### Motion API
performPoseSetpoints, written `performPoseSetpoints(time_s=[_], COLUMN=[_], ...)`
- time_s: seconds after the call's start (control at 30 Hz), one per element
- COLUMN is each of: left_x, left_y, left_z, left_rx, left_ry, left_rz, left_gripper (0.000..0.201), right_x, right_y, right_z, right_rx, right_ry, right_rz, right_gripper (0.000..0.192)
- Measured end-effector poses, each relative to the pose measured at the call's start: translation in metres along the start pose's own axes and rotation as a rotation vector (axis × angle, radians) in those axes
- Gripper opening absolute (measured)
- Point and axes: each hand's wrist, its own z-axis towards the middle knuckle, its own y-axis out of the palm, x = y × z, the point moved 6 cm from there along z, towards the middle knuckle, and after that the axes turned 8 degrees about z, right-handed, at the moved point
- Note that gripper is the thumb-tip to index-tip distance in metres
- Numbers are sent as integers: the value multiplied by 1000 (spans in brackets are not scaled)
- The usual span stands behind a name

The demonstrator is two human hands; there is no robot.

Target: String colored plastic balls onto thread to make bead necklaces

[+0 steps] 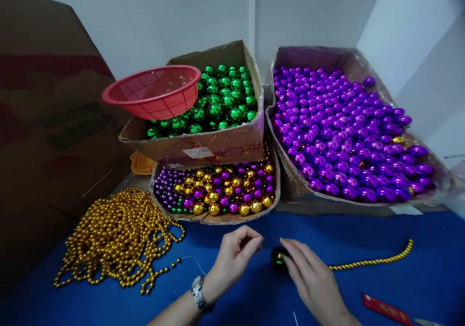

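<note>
My left hand [234,258], with a watch on the wrist, pinches a thin thread between thumb and forefinger just above the blue table [399,287]. My right hand [314,280] holds a shiny green ball [278,258] at its fingertips, close to the left hand. A strand of small gold beads [374,260] trails right from under the right hand. A large heap of gold bead strands [116,239] lies to the left, with a thin thread running from it toward my left hand.
A box of green balls [218,103] carries a red basket [154,91] on its left rim. Below it sits a tray of gold and purple balls [221,193]. A big box of purple balls [345,132] stands right. A brown carton [43,122] is at left, a red object [387,310] bottom right.
</note>
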Motion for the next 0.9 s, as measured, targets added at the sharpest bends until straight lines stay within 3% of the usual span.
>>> performPoseSetpoints(time_s=[0.2,0.33,0.4,0.5,0.6,0.73,0.9], left_x=[42,48,47,41,29,6,-8], left_y=[-19,-29,-39,-55,-49,-31,-23], left_z=[-3,9,25,58,88,116,123], left_rx=[-50,-233,-252,-101,-88,-153,-173], left_ry=[88,110,133,192,239,202,160], left_rz=[-39,-119,-82,395,912,1050,1048], left_gripper=[20,31,43,42,25,24,28], right_x=[-25,-22,-20,-18,-17,-17,-16], right_y=[6,4,1,-2,-3,-2,-2], right_z=[13,11,10,9,7,7,4], right_rx=[-62,-78,-90,-126,-130,-107,-80], right_ry=[-48,14,79,220,323,334,309], right_rz=[208,377,447,547,590,574,536], right_gripper=[29,23,23,24,27,31,31])
